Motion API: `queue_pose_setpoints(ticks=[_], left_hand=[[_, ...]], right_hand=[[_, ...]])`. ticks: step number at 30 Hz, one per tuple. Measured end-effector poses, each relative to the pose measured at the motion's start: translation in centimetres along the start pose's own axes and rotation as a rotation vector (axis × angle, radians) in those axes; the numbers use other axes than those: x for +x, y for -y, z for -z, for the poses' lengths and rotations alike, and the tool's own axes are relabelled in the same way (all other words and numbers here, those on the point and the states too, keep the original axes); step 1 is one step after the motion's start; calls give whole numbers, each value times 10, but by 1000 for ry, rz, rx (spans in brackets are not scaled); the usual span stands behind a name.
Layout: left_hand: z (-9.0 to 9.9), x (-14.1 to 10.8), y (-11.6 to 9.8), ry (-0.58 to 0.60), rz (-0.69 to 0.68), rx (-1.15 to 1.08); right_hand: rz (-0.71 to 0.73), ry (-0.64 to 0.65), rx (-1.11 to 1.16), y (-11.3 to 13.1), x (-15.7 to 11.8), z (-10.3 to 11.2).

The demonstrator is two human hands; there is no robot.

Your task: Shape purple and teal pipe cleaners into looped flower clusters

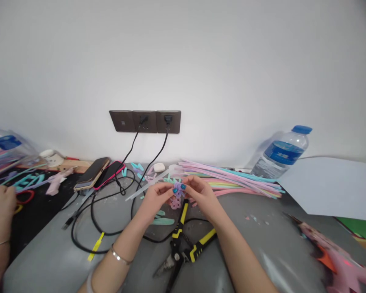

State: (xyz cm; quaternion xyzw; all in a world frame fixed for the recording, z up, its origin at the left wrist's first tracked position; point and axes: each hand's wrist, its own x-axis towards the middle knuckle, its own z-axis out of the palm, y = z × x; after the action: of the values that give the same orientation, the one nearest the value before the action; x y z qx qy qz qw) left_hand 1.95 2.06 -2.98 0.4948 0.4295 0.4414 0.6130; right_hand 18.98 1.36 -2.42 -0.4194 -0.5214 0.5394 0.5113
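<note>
Both hands, left [158, 197] and right [199, 193], pinch a small purple fuzzy piece [179, 188] between fingertips near the table's centre. Black-and-yellow pliers [177, 256] lie just below, toward six o'clock; pastel craft stems [232, 177] spread toward two o'clock, a bottle [282, 152] beyond them.

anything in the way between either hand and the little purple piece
Nothing visible. The left hand and right hand both have their fingertips on the purple piece. The pliers lie on the person's side of it, one handle reaching close to the fingers but not between.
</note>
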Motion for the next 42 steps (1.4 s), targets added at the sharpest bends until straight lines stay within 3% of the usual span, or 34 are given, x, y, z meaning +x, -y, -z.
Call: queue_pose_setpoints(ticks=[3,8,15,19,25,32,38,42], left_hand=[[1,1,0,-3,-37,75],[3,2,-3,-8,-92,165],[8,1,-3,19,-238,355],[6,0,-3,-2,-230,284],[6,3,-3,2,-165,154],[7,3,-1,63,-139,244],[8,-1,-4,28,-316,535],[9,-3,-6,-24,-472,701]], right_hand=[[23,55,-131,3,0,3],[35,38,-242,2,1,6],[-47,93,-139,4,1,5],[-111,86,-107,0,0,6],[-176,-30,3,-6,1,8],[-132,56,79,-4,0,8],[-84,113,-82,0,0,4],[-117,113,-44,-2,0,1]])
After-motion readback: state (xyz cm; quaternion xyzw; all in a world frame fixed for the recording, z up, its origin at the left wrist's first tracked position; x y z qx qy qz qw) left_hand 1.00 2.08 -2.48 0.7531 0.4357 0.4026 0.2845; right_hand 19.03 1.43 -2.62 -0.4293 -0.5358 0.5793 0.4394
